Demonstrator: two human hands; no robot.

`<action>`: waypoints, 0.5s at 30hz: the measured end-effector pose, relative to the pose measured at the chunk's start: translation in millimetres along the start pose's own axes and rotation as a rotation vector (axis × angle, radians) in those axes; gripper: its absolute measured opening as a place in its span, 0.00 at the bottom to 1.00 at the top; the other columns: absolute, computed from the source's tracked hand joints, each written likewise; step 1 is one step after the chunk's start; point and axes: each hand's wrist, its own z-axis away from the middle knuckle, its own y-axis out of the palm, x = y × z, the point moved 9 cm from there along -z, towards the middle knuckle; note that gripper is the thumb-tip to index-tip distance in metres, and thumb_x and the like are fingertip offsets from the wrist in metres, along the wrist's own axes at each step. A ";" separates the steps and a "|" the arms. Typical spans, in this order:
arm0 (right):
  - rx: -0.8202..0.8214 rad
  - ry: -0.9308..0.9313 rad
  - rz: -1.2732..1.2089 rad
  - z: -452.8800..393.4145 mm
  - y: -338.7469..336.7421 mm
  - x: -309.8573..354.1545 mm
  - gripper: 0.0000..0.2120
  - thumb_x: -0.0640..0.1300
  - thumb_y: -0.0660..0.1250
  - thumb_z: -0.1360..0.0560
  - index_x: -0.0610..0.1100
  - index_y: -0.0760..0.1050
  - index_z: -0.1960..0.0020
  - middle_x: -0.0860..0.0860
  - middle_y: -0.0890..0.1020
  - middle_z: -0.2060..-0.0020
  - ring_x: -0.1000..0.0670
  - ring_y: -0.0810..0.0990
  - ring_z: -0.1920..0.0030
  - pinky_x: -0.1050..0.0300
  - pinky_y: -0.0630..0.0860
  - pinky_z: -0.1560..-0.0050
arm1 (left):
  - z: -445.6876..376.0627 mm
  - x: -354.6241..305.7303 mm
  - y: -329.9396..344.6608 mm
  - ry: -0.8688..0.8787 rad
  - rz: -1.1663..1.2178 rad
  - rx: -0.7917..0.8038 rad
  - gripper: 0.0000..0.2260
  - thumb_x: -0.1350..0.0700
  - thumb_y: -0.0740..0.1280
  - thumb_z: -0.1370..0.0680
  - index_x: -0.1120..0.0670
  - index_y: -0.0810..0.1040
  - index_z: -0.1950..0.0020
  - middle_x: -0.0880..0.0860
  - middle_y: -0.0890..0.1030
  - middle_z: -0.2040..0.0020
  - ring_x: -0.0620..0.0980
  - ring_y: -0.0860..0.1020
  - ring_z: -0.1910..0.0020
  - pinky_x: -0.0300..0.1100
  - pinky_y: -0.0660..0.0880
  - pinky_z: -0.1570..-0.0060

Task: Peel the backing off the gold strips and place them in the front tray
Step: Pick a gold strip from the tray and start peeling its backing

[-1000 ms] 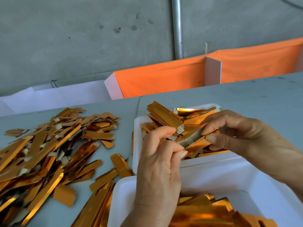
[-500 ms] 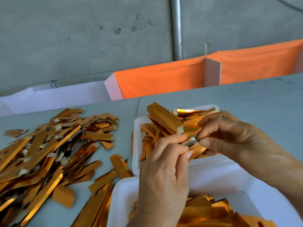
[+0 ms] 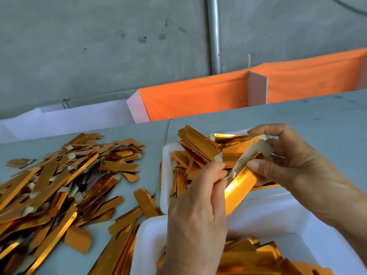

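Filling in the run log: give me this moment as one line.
step: peeling | left hand: pinches gold strip | right hand: pulls backing | front tray: holds strips

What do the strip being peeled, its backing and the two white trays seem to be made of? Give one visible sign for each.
Gold strip: likely metallic foil or film, mirror-glossy, with a bright glare spot.
Backing: seemingly paper, matte beige-grey, curling as it is peeled.
Near tray and far tray: probably foam or plastic, matte white with thick, rounded rims.
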 end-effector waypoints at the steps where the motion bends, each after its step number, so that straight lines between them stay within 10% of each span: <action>1: -0.003 0.012 -0.006 -0.3 -0.2 -1.5 0.20 0.41 0.70 0.36 0.55 0.76 0.46 0.46 0.84 0.56 0.45 0.84 0.60 0.53 0.82 0.63 | 0.0 -1.2 1.6 0.013 -0.009 0.013 0.11 0.54 0.63 0.23 0.50 0.78 0.42 0.44 0.83 0.53 0.39 0.80 0.54 0.32 0.78 0.58; 15: 0.036 0.001 -0.044 0.4 4.0 0.6 0.12 0.42 0.71 0.38 0.55 0.80 0.57 0.52 0.84 0.59 0.47 0.85 0.63 0.59 0.81 0.65 | 5.0 8.3 26.2 -0.127 -0.155 0.270 0.16 0.47 0.68 0.28 0.49 0.78 0.42 0.43 0.81 0.50 0.41 0.79 0.54 0.34 0.78 0.58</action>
